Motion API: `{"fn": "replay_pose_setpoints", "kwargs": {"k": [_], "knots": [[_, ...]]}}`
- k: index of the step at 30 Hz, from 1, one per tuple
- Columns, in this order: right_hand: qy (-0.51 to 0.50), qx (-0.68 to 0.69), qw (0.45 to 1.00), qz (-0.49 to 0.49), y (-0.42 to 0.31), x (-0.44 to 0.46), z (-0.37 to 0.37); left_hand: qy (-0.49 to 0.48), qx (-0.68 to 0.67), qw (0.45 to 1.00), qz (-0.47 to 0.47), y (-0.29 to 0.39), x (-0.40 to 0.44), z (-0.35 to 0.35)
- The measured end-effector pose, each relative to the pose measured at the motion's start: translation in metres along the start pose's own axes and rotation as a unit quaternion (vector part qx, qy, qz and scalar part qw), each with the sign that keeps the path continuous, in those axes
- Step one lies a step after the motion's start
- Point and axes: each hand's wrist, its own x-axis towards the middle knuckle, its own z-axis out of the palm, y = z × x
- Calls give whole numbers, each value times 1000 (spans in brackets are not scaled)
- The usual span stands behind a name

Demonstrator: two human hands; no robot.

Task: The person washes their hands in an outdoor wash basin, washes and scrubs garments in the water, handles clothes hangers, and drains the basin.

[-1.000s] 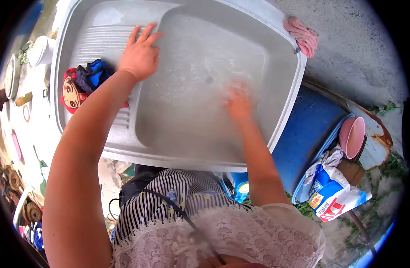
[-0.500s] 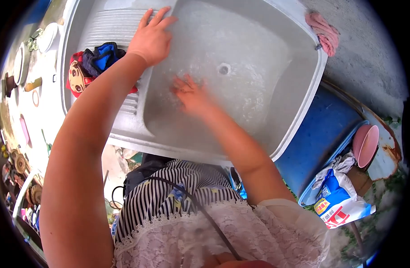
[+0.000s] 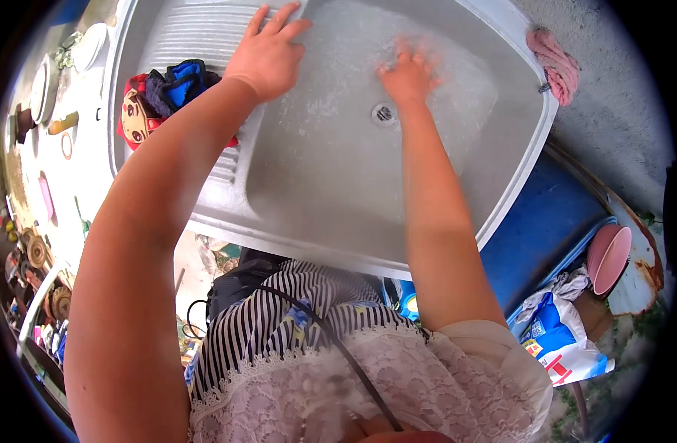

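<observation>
A grey laundry sink (image 3: pixel 331 229) with a ribbed washboard (image 3: pixel 198 33) on its left fills the upper view. Shallow, faintly foamy water lies in the basin around the round drain (image 3: pixel 384 114). My left hand (image 3: pixel 268 55), fingers spread and holding nothing, rests at the ridge between washboard and basin. Past the drain, my right hand (image 3: pixel 410 74) is in the basin, slightly blurred, its fingers apart and nothing in them. Partly behind my left forearm, a bunched dark blue cloth (image 3: pixel 177 85) and a red cloth with a cartoon face (image 3: pixel 135 122) lie on the washboard.
A pink rag (image 3: pixel 554 65) hangs over the sink's right rim. To the right are a blue barrel (image 3: pixel 541 221), a pink bowl (image 3: pixel 609 258) and a blue-and-white plastic bag (image 3: pixel 563 340). Pots and various items stand on the ground at left.
My right hand has moved right and away from me across the basin, past the drain. My left hand stays by the ridge. The whole view has shifted slightly.
</observation>
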Motion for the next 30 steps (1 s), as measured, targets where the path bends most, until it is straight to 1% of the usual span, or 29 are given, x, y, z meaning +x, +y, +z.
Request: {"fn": "replay_pose_setpoints", "kwargs": {"k": [2,4,5,6,8,10,11,13,14,16,17,18,19,20,21,22,24,25,26,28,30], "knots": [[-40,70,994,-77,-51,-8,3,-9,10,1000,-3,5,-1,-5],[-87,51,979,-178,-90,-43,4,-36,23,999,-12,8,1,-14],[-101,89,967,-214,-97,-66,21,-49,29,998,-17,10,0,-16],[-114,126,954,-249,-94,-89,38,-36,22,999,-16,8,0,-11],[-223,69,927,-294,-74,-140,29,-9,4,1000,-14,3,1,2],[-338,-43,870,-357,-36,-179,12,-2,0,1000,-16,4,0,1],[-332,-33,865,-373,0,-196,26,0,-2,1000,-18,5,0,0],[-357,-40,878,-317,46,-205,-10,-37,-5,999,10,-1,3,-11],[-383,-56,889,-243,51,-195,-56,-55,-4,998,22,-4,3,-14],[-243,-95,953,-156,98,-174,-48,-17,-26,999,24,-6,2,-2],[-243,-77,964,-77,110,-151,-45,2,-35,999,27,-6,2,3],[-240,-55,969,1,118,-117,-37,-3,-32,999,25,-6,3,1],[-96,-38,994,-46,135,-77,-1,-9,-27,999,21,-4,4,-2],[49,-18,995,-90,147,-49,36,-17,-22,999,18,-4,2,-3],[15,-16,999,-27,113,-31,23,-2,-16,1000,22,-5,2,-1],[-19,-13,999,37,61,-18,-1,13,-10,999,27,-7,3,4],[-12,3,997,-80,3,-19,-10,29,-20,999,34,-6,1,9],[-30,71,982,-170,-13,-24,3,32,-34,998,34,-6,1,8],[-46,136,955,-259,-25,-28,14,39,-48,998,34,-7,3,8],[-187,97,893,-398,-45,-63,-15,67,-39,996,44,-11,3,15],[-253,68,880,-396,-30,-93,-42,77,-32,995,48,-11,4,17]]}}
